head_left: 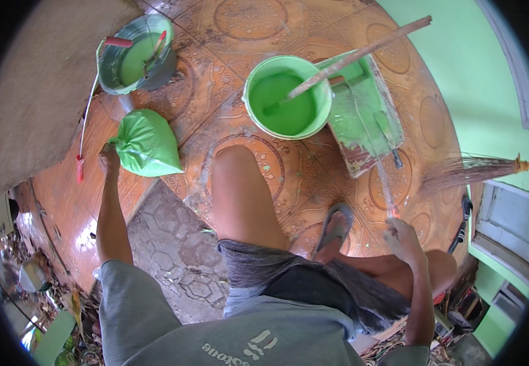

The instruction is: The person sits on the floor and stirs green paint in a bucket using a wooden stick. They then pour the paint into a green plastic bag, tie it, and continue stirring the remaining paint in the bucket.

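My left hand (pixel 110 160) is closed on the gathered neck of a bulging light-green plastic bag (pixel 148 145), which rests on the tiled floor. On the other side, my right hand (pixel 403 239) is curled at the orange end of a long thin roller rod (pixel 381 177). That rod runs up into a green-smeared paint tray (pixel 362 116); the grip inside my fingers is partly hidden. Beside the tray stands a pale bucket (pixel 253 116) of green paint, a wooden stick (pixel 356 58) leaning in it.
A dark bucket (pixel 168 70) with green paint stands far left, a long-handled roller (pixel 87 110) hung on its rim. A twig broom (pixel 478 171) lies at right by the green wall (pixel 460 79). My bare knee (pixel 237 177) is between the bag and the bucket.
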Demonstrator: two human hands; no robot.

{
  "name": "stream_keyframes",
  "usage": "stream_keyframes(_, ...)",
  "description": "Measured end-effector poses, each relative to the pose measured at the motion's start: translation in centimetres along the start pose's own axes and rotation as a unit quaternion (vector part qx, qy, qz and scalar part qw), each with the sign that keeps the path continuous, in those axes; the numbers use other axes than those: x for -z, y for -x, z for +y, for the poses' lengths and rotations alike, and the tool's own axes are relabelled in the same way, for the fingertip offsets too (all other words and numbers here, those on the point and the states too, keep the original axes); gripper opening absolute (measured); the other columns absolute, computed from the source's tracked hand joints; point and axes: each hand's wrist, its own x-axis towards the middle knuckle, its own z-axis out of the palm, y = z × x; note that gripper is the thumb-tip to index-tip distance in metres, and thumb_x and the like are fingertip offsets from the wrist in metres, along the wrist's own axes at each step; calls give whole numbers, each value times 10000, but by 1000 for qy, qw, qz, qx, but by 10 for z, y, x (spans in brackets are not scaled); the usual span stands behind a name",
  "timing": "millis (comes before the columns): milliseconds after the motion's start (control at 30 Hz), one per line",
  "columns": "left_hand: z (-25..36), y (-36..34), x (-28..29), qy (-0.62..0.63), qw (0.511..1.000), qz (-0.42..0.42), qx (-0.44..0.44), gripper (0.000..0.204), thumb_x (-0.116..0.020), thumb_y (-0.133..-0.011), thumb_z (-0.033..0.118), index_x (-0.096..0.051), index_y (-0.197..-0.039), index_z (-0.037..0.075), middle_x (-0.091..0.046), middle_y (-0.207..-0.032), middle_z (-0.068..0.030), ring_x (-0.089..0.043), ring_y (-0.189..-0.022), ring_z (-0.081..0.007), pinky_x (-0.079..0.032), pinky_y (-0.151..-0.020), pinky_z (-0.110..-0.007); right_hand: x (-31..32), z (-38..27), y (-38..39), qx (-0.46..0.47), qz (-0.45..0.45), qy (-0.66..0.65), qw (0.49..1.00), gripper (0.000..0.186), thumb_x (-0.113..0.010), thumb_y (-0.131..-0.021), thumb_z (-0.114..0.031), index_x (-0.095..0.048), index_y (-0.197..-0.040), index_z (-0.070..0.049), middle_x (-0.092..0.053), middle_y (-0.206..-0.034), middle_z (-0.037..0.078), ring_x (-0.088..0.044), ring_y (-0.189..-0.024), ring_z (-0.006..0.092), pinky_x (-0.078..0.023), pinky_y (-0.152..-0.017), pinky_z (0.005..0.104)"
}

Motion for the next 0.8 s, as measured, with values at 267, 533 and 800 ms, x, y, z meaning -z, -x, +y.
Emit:
stream_keyframes(267,35,30,35,55,998,-3,-18,243,-490,-856,228,-648,-895,47,-626,-732,-154,-601,-662,-270,-424,-592,-397,27,-88,-163,58,67,-349,933,643,-660,-821,-336,-426,-1299,26,-562,-1032,110,-535,-863,156,-462,-756,297)
stream_keyframes(533,113,84,88,92,992,37,-84,288,-469,-853,231,-651,-917,18,-613,-725,-170,-586,-652,-253,-425,-607,-388,54,-182,-268,157,77,-398,900,414,-670,-825,-317,-562,-1040,20,-610,-885,68,-565,-712,123,-487,-640,237)
stream_keyframes(800,160,119,115,131,984,53,-112,268,-491,-841,215,-653,-903,11,-582,-664,-163,-553,-590,-223,-413,-569,-370,100,-218,-234,338,109,-360,863,219,-582,-895,-216,-603,-874,2,-631,-797,59,-579,-703,108,-498,-644,242)
